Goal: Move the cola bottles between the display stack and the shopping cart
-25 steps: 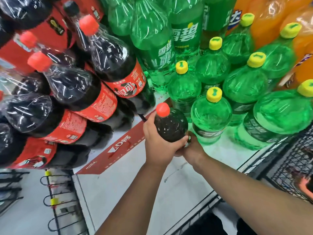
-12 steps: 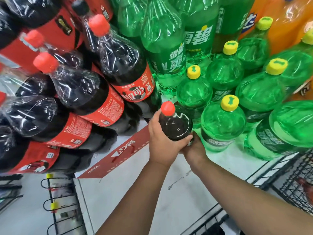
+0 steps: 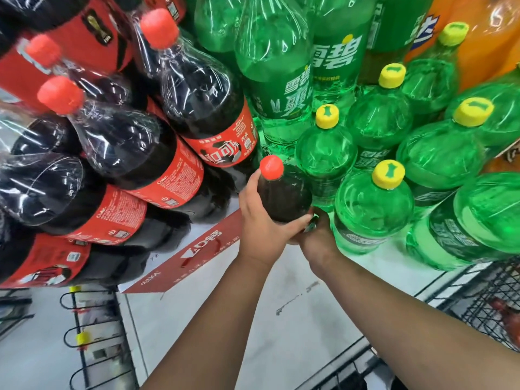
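The large dark cola bottle of clear plastic with a red screw cap (image 3: 284, 192) stands upright at the front of the display, between the shrink-wrapped stack of red-labelled cola bottles (image 3: 135, 153) and the green yellow-capped soda bottles (image 3: 371, 209). Whether its base rests on the white platform (image 3: 281, 305) is hidden. The left hand (image 3: 261, 229) is wrapped round its shoulder, thumb up beside the cap. The right hand (image 3: 319, 240) is against the lower body, but its fingers are out of sight, so how far they curl I cannot tell. Full to the neck, it is probably heavy and bottom-weighted. The smooth wall would slide and dent under a squeeze, so the narrow neck and the underside look the safest holds. The black wire shopping cart (image 3: 492, 302) sits to the right.
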`<state>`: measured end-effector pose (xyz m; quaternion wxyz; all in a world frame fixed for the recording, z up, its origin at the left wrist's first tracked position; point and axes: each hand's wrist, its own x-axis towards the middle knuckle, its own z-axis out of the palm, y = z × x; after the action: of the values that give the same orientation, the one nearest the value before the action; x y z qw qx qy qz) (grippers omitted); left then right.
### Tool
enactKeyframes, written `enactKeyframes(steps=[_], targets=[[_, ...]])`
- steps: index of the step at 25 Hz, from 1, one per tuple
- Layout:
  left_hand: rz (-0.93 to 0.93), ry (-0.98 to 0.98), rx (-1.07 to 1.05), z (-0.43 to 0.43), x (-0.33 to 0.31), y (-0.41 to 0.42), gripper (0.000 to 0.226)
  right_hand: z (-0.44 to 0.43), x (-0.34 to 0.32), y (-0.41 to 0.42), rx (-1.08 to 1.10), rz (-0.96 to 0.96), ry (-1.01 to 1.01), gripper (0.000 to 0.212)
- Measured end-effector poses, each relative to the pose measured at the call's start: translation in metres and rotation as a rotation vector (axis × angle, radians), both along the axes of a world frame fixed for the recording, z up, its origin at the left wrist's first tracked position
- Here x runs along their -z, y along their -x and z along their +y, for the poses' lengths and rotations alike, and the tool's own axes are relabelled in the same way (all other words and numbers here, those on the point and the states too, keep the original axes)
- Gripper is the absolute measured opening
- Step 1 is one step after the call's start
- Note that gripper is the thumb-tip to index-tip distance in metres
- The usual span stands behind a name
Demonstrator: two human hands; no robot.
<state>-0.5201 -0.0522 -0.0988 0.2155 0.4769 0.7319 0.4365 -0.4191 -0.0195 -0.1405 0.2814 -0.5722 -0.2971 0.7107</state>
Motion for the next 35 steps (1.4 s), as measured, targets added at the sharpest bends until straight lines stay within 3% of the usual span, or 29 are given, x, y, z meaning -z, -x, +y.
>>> enactKeyframes(steps=[4, 8, 12, 16, 19, 25, 29, 35], targets=[[-0.031, 0.018, -0.018, -0.002, -0.002, 0.000, 0.117, -0.001, 0.002, -0.001, -0.057, -0.011, -0.025, 0.068], [-0.020, 0.101, 0.032, -0.005, -0.007, 0.004, 0.118, -0.001, -0.002, -0.004, -0.070, 0.000, -0.023, 0.066], [-0.025, 0.132, 0.007, -0.012, -0.012, 0.003, 0.120, -0.001, -0.012, -0.008, -0.269, -0.255, -0.088, 0.078], [0.001, 0.128, 0.001, -0.029, -0.025, 0.000, 0.101, -0.008, -0.035, -0.017, -0.413, -0.385, -0.199, 0.085], [0.135, 0.149, 0.012, -0.047, -0.051, -0.004, 0.087, -0.016, -0.066, -0.035, -0.572, -0.485, -0.318, 0.088], [0.334, 0.283, 0.255, -0.069, -0.105, -0.014, 0.069, -0.034, -0.123, -0.078, -0.878, -0.688, -0.580, 0.095], [0.449, 0.280, 0.382, -0.074, -0.128, -0.036, 0.060, -0.038, -0.159, -0.119, -0.921, -0.718, -0.611, 0.092], [0.481, 0.162, 0.555, -0.079, -0.142, -0.083, 0.061, -0.049, -0.188, -0.196, -0.929, -0.846, -0.644, 0.093]])
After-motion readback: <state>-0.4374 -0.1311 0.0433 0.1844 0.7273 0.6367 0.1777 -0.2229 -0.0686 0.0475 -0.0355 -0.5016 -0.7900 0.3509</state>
